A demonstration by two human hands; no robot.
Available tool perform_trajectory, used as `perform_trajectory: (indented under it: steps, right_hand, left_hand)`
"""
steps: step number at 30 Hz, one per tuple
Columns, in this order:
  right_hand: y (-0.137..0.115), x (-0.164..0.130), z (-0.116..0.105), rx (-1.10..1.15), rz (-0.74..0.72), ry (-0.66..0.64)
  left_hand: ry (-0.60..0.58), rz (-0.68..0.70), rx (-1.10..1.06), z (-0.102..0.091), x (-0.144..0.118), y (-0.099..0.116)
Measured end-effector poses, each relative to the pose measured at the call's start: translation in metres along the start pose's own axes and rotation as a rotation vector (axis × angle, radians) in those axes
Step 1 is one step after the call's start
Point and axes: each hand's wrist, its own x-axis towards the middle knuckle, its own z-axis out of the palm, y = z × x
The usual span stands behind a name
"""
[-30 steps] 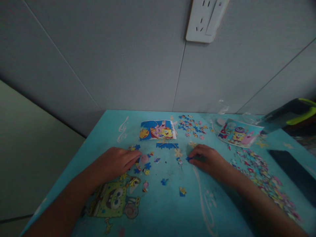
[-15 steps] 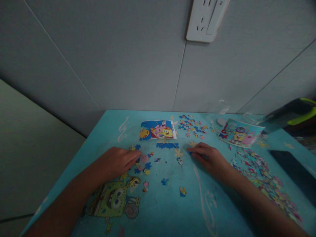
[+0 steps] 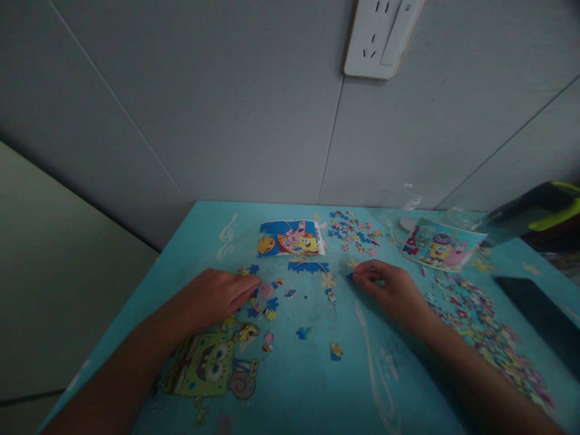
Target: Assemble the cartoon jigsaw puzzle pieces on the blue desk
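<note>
My right hand point(image 3: 378, 281) pinches a small blue jigsaw piece point(image 3: 350, 276) between thumb and fingertips, to the right of a joined blue strip of jigsaw pieces point(image 3: 309, 267). My left hand point(image 3: 226, 290) rests on the table with its fingers stretched out, touching or just over a cluster of loose jigsaw pieces point(image 3: 270, 305); its fingertips partly cover some of them. Behind the strip lies a cartoon picture card point(image 3: 290, 238). Single pieces lie between and below the hands, such as a blue-and-yellow piece point(image 3: 336, 351) and a bluish piece point(image 3: 303, 333).
More loose pieces point(image 3: 351, 229) lie at the back, and a large pile point(image 3: 493, 338) spreads on the right. A second picture card point(image 3: 443, 246), clear plastic containers point(image 3: 410, 202) and a dark flat object point(image 3: 541, 317) stand or lie there too. The wall point(image 3: 254, 121) borders the table's back.
My right hand has shifted slightly right, and the blue piece in its fingertips shows more clearly. My left hand has stayed nearly still.
</note>
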Motion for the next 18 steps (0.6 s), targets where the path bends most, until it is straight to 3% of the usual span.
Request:
perform_trajectory:
  steps: [6,13,18]
  right_hand:
    - [0.0001,0.0005,0.0008,-0.001,-0.033,-0.033]
    - [0.0056,0.0023,-0.001,-0.248,-0.179,0.046]
    - [0.008,0.0033,-0.0004,-0.328,-0.194,0.023]
  left_hand:
    - [-0.015,0.012,0.031,0.0001,0.0006,-0.001]
    - [-0.023,-0.003,0.013,-0.0015,0.0018,0.0006]
    - [-0.054,-0.003,0.013,-0.0009,0.0005,-0.0011]
